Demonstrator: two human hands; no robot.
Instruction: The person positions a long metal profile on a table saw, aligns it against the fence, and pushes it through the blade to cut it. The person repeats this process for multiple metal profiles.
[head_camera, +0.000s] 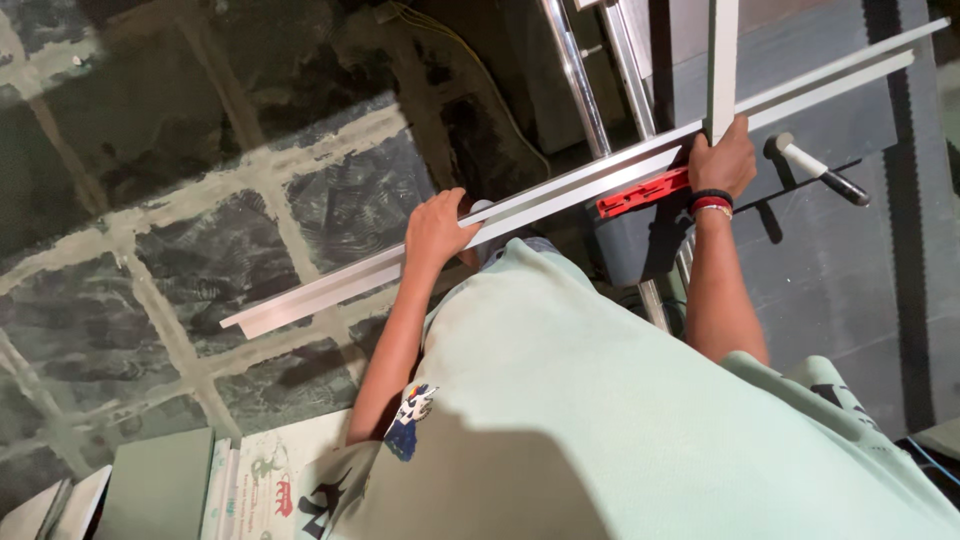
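Observation:
A long pale aluminium profile (330, 285) runs diagonally from lower left to upper right, across a grey machine table (850, 270). My left hand (436, 230) grips the profile near its middle, fingers curled over its edge. My right hand (722, 160) presses on the profile where a second upright profile (722, 60) crosses it, beside a red clamp bar (640, 195). The right wrist wears dark and red bands (711, 203). My pale green shirt (600, 420) fills the lower frame.
A lever with a white shaft and black grip (820, 172) sticks out right of my right hand. Two chrome rails (580, 80) rise behind the profile. Dark stone floor with pale joints (200, 220) lies to the left. Flat boards and printed sheets (170, 485) lie at bottom left.

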